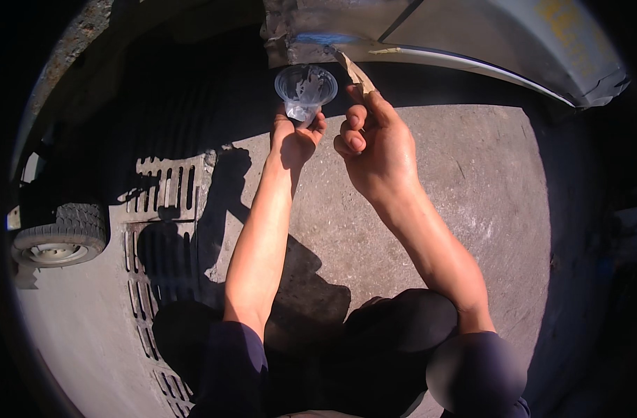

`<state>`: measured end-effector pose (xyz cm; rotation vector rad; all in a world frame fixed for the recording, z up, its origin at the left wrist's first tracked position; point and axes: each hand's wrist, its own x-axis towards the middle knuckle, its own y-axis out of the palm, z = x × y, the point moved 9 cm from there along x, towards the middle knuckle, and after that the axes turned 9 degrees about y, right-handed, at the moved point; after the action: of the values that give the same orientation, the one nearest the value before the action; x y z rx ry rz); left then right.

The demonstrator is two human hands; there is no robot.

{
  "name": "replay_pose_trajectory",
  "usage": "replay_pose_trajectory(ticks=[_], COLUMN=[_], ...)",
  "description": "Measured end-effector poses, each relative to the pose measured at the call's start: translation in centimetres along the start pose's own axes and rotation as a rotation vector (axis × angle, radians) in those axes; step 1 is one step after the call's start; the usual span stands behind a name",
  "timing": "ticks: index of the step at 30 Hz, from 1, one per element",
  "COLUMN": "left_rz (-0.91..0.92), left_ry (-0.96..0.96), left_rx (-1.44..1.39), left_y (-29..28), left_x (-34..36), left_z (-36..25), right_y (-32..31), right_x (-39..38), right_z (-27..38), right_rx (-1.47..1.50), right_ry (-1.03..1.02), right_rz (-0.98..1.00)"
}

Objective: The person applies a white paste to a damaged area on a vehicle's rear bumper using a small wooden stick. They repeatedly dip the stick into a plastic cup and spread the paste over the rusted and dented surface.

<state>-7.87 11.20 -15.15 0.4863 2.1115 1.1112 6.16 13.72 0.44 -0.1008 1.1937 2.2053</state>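
Note:
My left hand (295,141) is closed round the underside of a clear plastic cup (306,85), its round mouth tilted up toward me. Pale smears or folds show inside the cup; I cannot make out what they are. To its right, my right hand (387,145) pinches a flat tan strip (356,70) that looks like cardboard or thin wood. The far tip of the strip is close to the lower edge of a grey vehicle body panel (447,31); whether they touch cannot be told. A blue patch (324,38) marks the panel beyond the cup.
Grey concrete (472,181) lies below my arms, partly in shadow. A slotted drain grate (166,184) runs along the left. Farther left a wheel with a black tire (59,235) rests on its side or leans. The panel's lower edge overhangs a dark gap.

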Motion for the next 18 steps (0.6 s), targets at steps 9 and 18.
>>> replay_pose_trajectory(ticks=[9, 18], left_rz=[0.021, -0.047], left_ry=[0.016, 0.008], left_rx=[0.018, -0.005], left_y=[0.1, -0.5], left_x=[0.0, 0.5], left_z=[0.3, 0.3], right_y=[-0.1, -3.6], right_x=[-1.0, -0.6], right_z=[2.6, 4.9], right_rx=[-0.535, -0.960], right_ry=[-0.420, -0.806], right_rz=[-0.068, -0.216])
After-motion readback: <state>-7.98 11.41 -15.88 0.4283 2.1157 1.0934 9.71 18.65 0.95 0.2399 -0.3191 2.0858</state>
